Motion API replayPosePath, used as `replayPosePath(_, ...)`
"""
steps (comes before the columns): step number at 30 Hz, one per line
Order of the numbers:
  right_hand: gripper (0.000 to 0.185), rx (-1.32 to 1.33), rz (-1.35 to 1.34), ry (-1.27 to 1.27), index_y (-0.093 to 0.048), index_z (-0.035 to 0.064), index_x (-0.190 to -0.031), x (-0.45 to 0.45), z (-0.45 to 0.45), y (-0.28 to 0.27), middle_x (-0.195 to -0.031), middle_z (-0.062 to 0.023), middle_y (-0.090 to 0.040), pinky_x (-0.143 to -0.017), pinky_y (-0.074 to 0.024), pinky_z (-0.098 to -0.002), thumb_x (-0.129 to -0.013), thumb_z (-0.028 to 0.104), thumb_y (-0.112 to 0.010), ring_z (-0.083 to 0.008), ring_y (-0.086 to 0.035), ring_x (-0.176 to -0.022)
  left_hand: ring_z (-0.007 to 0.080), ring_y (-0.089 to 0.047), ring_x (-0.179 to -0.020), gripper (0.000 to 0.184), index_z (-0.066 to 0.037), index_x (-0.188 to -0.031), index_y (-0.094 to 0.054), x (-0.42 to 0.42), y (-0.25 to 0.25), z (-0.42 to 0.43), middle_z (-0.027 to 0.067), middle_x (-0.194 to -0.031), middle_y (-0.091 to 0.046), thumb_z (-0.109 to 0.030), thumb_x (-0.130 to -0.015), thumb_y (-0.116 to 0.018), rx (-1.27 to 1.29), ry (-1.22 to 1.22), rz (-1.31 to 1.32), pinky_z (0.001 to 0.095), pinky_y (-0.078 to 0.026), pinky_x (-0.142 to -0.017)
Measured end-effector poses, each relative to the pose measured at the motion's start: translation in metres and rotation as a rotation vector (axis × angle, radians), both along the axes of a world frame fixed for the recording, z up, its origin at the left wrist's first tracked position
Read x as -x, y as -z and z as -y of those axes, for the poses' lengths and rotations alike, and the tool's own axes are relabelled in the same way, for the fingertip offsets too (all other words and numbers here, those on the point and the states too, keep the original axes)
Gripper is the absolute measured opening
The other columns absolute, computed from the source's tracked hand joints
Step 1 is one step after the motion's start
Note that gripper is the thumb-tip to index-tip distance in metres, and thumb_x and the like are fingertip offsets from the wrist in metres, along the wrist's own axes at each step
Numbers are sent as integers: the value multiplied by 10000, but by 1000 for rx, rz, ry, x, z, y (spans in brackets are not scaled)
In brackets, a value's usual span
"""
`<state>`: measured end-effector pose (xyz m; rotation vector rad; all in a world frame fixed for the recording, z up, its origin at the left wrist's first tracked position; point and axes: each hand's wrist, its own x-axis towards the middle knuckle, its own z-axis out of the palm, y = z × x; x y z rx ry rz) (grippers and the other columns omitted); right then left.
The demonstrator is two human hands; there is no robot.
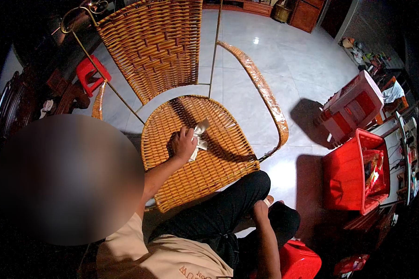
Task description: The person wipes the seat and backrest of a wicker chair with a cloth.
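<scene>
A woven wicker armchair with a metal frame stands in front of me, its seat [195, 174] nearest and its backrest [156, 46] beyond. On the seat, my left hand [184, 144] is closed around a crumpled whitish cloth [199, 139], which presses against the weave. My right hand [260, 209] hangs down beside my knee, in dark trousers [209, 216]. Its fingers are mostly hidden, so what they do does not show. The chair's curved armrest [260, 86], wrapped in clear plastic, arcs to the right of the seat.
A red plastic bin [347, 174] with packages inside stands at the right, near a pink-and-white plastic stool [354, 104] lying tilted. A small red stool [91, 74] sits behind the chair at left. Another red plastic piece [300, 260] is beside me. The floor [265, 51] is glossy tile.
</scene>
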<state>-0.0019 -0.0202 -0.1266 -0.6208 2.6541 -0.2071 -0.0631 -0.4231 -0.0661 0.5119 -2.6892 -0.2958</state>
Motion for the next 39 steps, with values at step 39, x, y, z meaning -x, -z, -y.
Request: replayPosePath(39, 125, -115, -167, 8, -668, 11, -665, 13, -19, 53, -730, -202, -647, -652, -495, -440, -691, 112, -599, -343, -642, -732, 378, -458, -987, 380, -70, -1155, -487, 6, 18, 3, 166, -1190, -408, -190, -810, -589, -170, 2, 67, 516, -384, -804)
